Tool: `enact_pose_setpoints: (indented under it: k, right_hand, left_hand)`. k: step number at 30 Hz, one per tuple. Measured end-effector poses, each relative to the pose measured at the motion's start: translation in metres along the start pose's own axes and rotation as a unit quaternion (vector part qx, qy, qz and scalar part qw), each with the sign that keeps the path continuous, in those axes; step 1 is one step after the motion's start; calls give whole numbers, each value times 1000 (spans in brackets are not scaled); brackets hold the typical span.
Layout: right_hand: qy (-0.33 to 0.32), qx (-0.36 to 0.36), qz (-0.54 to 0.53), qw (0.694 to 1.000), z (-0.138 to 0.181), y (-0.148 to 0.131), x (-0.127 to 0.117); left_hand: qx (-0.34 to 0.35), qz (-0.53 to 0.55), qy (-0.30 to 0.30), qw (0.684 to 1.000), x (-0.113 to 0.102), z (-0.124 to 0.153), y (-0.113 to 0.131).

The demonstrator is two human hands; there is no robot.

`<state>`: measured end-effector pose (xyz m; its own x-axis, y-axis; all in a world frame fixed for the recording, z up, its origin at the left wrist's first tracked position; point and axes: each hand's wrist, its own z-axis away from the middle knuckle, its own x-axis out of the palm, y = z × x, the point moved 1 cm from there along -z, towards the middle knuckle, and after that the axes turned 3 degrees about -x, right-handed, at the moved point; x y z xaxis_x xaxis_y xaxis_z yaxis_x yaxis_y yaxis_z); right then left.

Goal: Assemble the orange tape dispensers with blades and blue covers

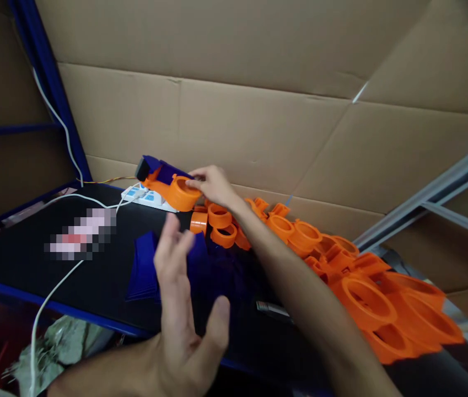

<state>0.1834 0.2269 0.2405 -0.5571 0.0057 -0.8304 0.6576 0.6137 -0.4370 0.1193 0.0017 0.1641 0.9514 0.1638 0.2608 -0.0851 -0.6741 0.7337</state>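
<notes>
My right hand (214, 184) reaches forward and grips an orange ring part joined to a dark blue piece (167, 182), held above the black table (105, 275) near the back wall. My left hand (184, 300) hovers open in the foreground, fingers spread, holding nothing, above a stack of dark blue flat parts (145, 267). A heap of orange ring parts (341, 270) runs from just under my right hand along the right side of the table.
A white power strip (145, 197) with a white cable (52, 298) lies at the back left. Cardboard sheets (258, 127) wall off the back. A blue metal frame post (47, 82) stands at left. A small dark object (273, 310) lies near my right forearm.
</notes>
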Motion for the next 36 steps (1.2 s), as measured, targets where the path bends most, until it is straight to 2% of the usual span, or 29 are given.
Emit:
enact_pose_setpoints:
  k: [2, 5, 7, 10, 14, 18, 22, 25, 31, 33, 36]
  right_hand:
    - [-37, 13, 23, 999, -18, 0, 26]
    - [-91, 33, 64, 993, -25, 1, 58]
    - [-109, 43, 90, 989, -22, 3, 71]
    - [-112, 47, 121, 985, -13, 4, 77]
    - [-120, 50, 162, 978, -9, 7, 61]
    - [-150, 58, 203, 966, -5, 16, 26]
    - [-209, 45, 210, 954, 18, 31, -4]
    - [-229, 41, 216, 948, 35, 43, -10]
    - [-184, 15, 213, 960, 42, 56, -6]
    - [-160, -8, 200, 967, 41, 53, -14]
    - [-117, -40, 182, 975, 46, 39, -38]
  left_hand:
    - [-9, 5, -89, 996, 0, 9, -3]
    - [-46, 46, -217, 974, -2, 14, -11]
    - [-54, 75, -250, 964, -2, 12, -15]
    - [-44, 84, -269, 959, -1, 6, -14]
    - [-41, 84, -300, 949, 2, -1, -7]
    - [-66, 86, -323, 940, 3, -4, -8]
    - [-106, 79, -347, 929, 3, -4, -13]
    - [-127, 68, -353, 925, 4, -4, -16]
    - [-162, 59, -356, 919, 5, -6, -18]
    - [-170, 68, -347, 920, 4, -4, -20]
    - [-201, 88, -314, 924, 5, -1, -29]
